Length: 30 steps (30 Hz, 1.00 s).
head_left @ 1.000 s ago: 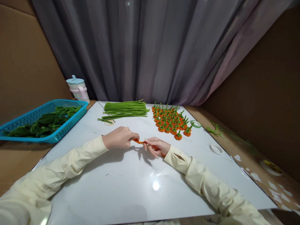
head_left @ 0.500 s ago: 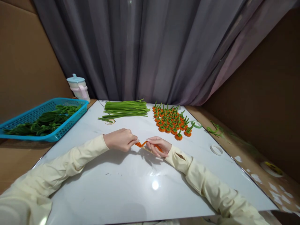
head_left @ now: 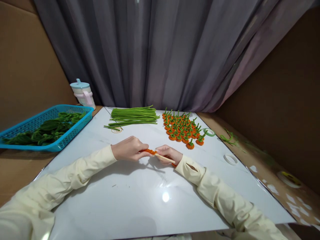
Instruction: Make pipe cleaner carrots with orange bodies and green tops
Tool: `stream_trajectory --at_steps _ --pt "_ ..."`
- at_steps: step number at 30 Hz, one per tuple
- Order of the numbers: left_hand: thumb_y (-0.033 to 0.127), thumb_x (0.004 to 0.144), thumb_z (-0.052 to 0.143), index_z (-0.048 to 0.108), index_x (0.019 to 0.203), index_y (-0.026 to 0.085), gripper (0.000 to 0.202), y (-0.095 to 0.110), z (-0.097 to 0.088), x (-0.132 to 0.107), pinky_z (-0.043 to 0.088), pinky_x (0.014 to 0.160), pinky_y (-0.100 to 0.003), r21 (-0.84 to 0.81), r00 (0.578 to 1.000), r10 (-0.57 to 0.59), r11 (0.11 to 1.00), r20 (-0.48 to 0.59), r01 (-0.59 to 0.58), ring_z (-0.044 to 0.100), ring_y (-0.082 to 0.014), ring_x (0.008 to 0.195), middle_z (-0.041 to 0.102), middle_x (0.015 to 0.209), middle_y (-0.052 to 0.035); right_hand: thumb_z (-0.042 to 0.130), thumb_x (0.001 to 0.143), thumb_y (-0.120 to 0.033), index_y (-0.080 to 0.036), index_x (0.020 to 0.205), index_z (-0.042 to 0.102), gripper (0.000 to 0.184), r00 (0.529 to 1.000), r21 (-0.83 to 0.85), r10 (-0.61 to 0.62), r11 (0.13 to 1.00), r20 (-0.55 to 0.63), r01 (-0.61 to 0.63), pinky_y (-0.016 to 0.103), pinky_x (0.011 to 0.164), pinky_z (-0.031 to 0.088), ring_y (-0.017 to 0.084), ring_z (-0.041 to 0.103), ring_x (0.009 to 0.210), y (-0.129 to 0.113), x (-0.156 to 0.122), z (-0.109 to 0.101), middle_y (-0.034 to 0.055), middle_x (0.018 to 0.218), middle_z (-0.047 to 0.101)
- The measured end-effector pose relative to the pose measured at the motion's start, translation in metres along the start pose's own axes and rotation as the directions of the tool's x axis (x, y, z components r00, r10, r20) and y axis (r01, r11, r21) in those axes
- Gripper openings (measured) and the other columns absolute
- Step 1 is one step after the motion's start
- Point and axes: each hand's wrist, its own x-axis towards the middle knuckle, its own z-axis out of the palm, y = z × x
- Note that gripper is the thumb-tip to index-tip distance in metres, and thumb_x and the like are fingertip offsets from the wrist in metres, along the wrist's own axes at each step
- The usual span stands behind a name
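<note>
An orange pipe cleaner (head_left: 150,151) is wound in a coil around a pale wooden stick (head_left: 165,158), between my two hands above the white table. My left hand (head_left: 130,148) pinches the coiled end between thumb and fingers. My right hand (head_left: 168,153) is closed by the stick's bare end, its fingertips at the coil; a bit of orange shows below its palm. How its fingers grip the pipe cleaner is partly hidden. Beyond the hands stand rows of small orange pumpkins (head_left: 190,145) with green stems, and green pipe cleaners (head_left: 133,115) lie in a bundle.
At the left, a blue basket (head_left: 60,145) holds green fuzzy leaves (head_left: 51,126). A lidded cup (head_left: 83,95) stands behind it. Two tape rolls, one green (head_left: 209,132) and one white (head_left: 230,159), lie to the right. A grey curtain (head_left: 160,53) hangs at the back.
The orange strand between the hands, loose and bent before, now lies in a longer coil. The stick has swung into view across the right fingers. Both hands stay in nearly the same place.
</note>
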Motion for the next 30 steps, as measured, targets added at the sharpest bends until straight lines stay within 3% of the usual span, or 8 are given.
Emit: stream_trajectory --at_steps 4,8,11,16,19,25,30 --pt "0.034 0.090 0.036 0.050 0.060 0.016 0.038 0.002 0.004 0.000 0.023 0.043 -0.023 0.002 0.998 -0.011 1.000 -0.067 0.011 0.038 -0.0091 0.038 0.048 0.045 0.0017 0.062 0.073 -0.040 -0.013 0.064 0.049 0.031 1.000 -0.035 -0.005 0.999 0.000 0.005 0.014 0.026 0.013 0.003 0.024 0.025 0.000 0.001 0.005 -0.0076 0.035 0.040" --pt "0.036 0.091 0.034 0.049 0.064 0.016 0.037 0.001 0.013 0.002 0.026 0.045 -0.023 -0.050 0.985 -0.148 0.988 -0.084 0.144 0.039 -0.0094 0.041 0.045 0.048 0.0027 0.054 0.080 -0.039 -0.014 0.067 0.048 0.029 0.999 -0.042 -0.021 0.999 -0.028 0.020 0.014 0.025 0.014 0.002 0.020 0.024 0.002 0.002 0.010 -0.0051 0.037 0.048" --pt "0.033 0.092 0.031 0.046 0.064 0.017 0.035 0.000 0.015 0.004 0.027 0.046 -0.021 -0.178 0.974 -0.223 0.960 -0.025 0.215 0.036 -0.0084 0.043 0.038 0.048 0.0048 0.051 0.080 -0.036 -0.015 0.071 0.047 0.024 0.999 -0.024 -0.014 1.000 -0.042 0.013 0.014 0.023 0.014 0.002 0.016 0.023 0.004 0.005 0.012 -0.0047 0.038 0.051" --pt "0.031 0.093 0.030 0.043 0.063 0.017 0.036 -0.001 0.012 0.005 0.029 0.049 -0.021 -0.308 0.973 -0.223 0.923 0.058 0.230 0.032 -0.0080 0.045 0.029 0.049 0.0064 0.050 0.080 -0.037 -0.015 0.070 0.046 0.024 1.000 -0.009 0.006 1.000 -0.027 -0.006 0.014 0.023 0.018 0.002 0.018 0.022 0.004 0.007 0.010 -0.0037 0.041 0.054" --pt "0.031 0.093 0.028 0.046 0.066 0.016 0.035 -0.004 0.014 0.005 0.030 0.050 -0.022 -0.215 0.964 -0.264 0.940 0.040 0.266 0.037 -0.0089 0.046 0.037 0.051 0.0050 0.047 0.083 -0.042 -0.016 0.071 0.045 0.029 1.000 -0.012 0.022 1.000 -0.007 -0.022 0.014 0.023 0.016 0.003 0.020 0.022 0.004 0.007 0.007 -0.0018 0.041 0.056" --pt "0.030 0.092 0.029 0.054 0.079 0.013 0.033 -0.011 0.029 0.002 0.032 0.049 -0.024 0.134 0.942 -0.334 0.935 0.030 0.327 0.052 -0.0152 0.049 0.054 0.056 -0.0037 0.046 0.085 -0.041 -0.014 0.075 0.047 0.028 1.000 -0.026 0.012 1.000 0.001 -0.012 0.014 0.023 0.013 0.003 0.025 0.021 0.005 0.010 0.007 0.0030 0.048 0.063" --pt "0.029 0.090 0.034 0.057 0.073 0.014 0.033 -0.015 0.029 0.000 0.032 0.047 -0.024 0.166 0.943 -0.312 0.942 0.115 0.292 0.055 -0.0165 0.048 0.058 0.055 -0.0067 0.047 0.085 -0.038 -0.011 0.076 0.051 0.029 0.999 -0.031 0.035 0.999 0.034 -0.034 0.016 0.021 0.012 0.003 0.027 0.021 0.003 0.009 0.007 0.0044 0.050 0.064"
